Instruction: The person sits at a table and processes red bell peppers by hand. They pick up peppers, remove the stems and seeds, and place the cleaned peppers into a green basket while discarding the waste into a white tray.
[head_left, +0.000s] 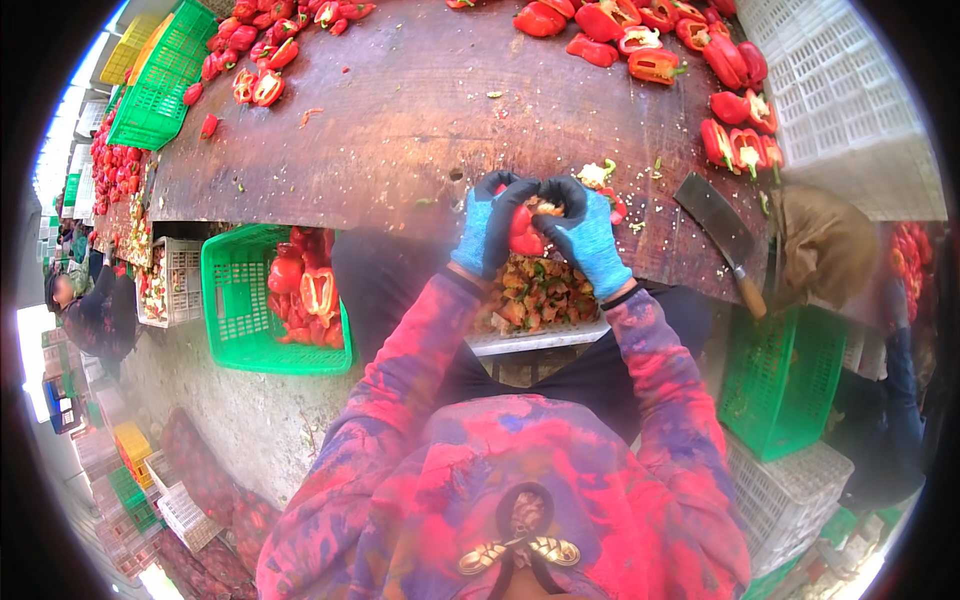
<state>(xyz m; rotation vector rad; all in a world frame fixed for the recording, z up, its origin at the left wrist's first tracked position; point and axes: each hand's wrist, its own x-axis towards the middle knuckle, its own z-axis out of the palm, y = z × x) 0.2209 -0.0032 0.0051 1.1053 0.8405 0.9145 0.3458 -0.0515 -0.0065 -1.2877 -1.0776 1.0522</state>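
Observation:
Both hands wear blue gloves with dark palms and meet at the near edge of the wooden table (360, 127). My left hand (491, 225) is closed around a red bell pepper piece (525, 234). The fingers of my right hand (585, 229) grip its other side, by the pale seedy part; exactly which bits each hand pinches is partly hidden. Just beyond my right hand lie a cut-out pepper core with green stem (595, 174) and a red piece. A cleaver (716, 219) with wooden handle rests to the right. Below the hands sits a container of pepper scraps (536, 292).
Halved red peppers (656, 66) lie at the far right, more peppers (270, 45) at the far left. A green crate (225, 300) holding red peppers stands left of my legs; another green crate (780, 382) is at the right. Co-workers (97, 315) sit at both sides.

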